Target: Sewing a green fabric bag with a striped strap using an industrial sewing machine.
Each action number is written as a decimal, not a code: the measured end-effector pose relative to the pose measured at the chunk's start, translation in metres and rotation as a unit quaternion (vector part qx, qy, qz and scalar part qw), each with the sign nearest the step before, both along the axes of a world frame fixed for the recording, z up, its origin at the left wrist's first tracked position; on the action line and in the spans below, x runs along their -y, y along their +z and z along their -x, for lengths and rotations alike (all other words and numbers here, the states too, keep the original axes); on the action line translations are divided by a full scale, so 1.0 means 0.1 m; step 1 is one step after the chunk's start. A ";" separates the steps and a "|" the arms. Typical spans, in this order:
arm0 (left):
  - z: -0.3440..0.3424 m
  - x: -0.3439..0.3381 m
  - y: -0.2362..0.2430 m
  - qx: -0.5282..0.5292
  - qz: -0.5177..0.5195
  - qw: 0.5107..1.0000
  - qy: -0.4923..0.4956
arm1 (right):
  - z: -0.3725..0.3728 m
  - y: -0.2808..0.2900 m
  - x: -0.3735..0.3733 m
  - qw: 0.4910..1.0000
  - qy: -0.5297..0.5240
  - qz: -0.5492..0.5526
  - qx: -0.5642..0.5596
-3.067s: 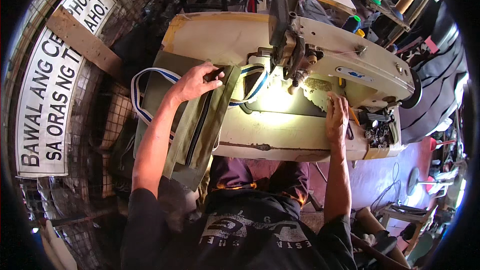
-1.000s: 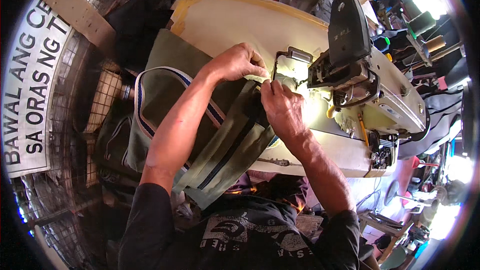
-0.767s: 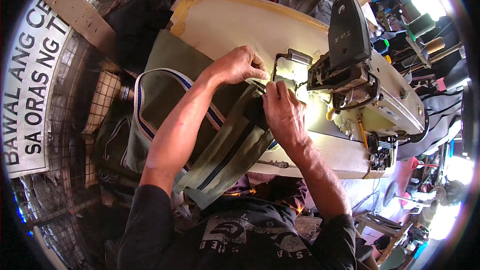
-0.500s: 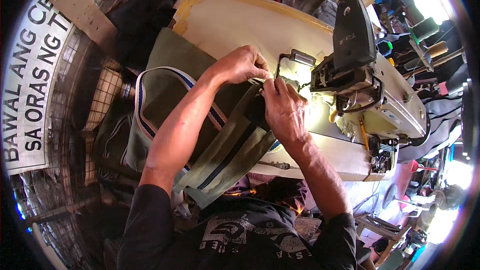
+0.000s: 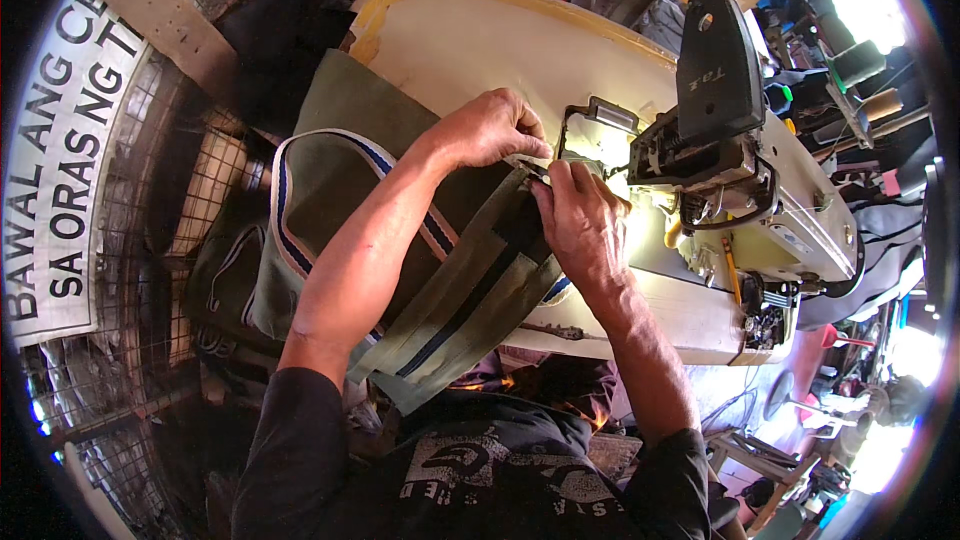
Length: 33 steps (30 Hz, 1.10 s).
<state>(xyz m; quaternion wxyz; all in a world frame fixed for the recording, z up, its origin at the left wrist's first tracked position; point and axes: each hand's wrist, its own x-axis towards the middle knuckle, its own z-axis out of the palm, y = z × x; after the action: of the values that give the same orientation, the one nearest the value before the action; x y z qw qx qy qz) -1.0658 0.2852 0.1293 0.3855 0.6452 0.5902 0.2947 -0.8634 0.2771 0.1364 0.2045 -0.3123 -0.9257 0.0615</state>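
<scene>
Olive-green canvas (image 5: 440, 325) with a dark blue strip (image 5: 462, 318) down its middle slopes from the sewing table to my lap. My right hand (image 5: 585, 225) has its fingers closed on the upper end of this canvas. Just left of it, my left hand (image 5: 490, 130) is closed in a pinch at the same end; what its fingertips hold is too small to make out. Behind my left forearm spreads more green canvas (image 5: 345, 105), crossed by a looped white-edged blue webbing strap (image 5: 285, 210). A sewing machine (image 5: 700, 155) with a lit work area stands right of my right hand.
The pale sewing table (image 5: 500, 30) extends behind the hands, taped along its far edge. A wire mesh wall (image 5: 205, 190) and a white lettered sign (image 5: 60, 170) are on the left. Thread spools (image 5: 855, 60) and cluttered tools crowd the right side.
My right hand has moved slightly right and down, away from the left fingertips, so a small gap shows between them. The left hand stays nearly in place, still pinched.
</scene>
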 end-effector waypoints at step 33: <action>-0.04 -0.05 0.07 0.085 -0.084 0.979 0.164 | -0.77 0.22 0.73 0.990 -0.134 0.035 -0.003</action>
<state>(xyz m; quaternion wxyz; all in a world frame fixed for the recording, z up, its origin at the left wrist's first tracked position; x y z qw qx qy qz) -1.0617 0.2904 0.1360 0.3249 0.5424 0.6264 0.4559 -0.7867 0.2039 0.1585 0.2027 -0.4400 -0.8723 0.0665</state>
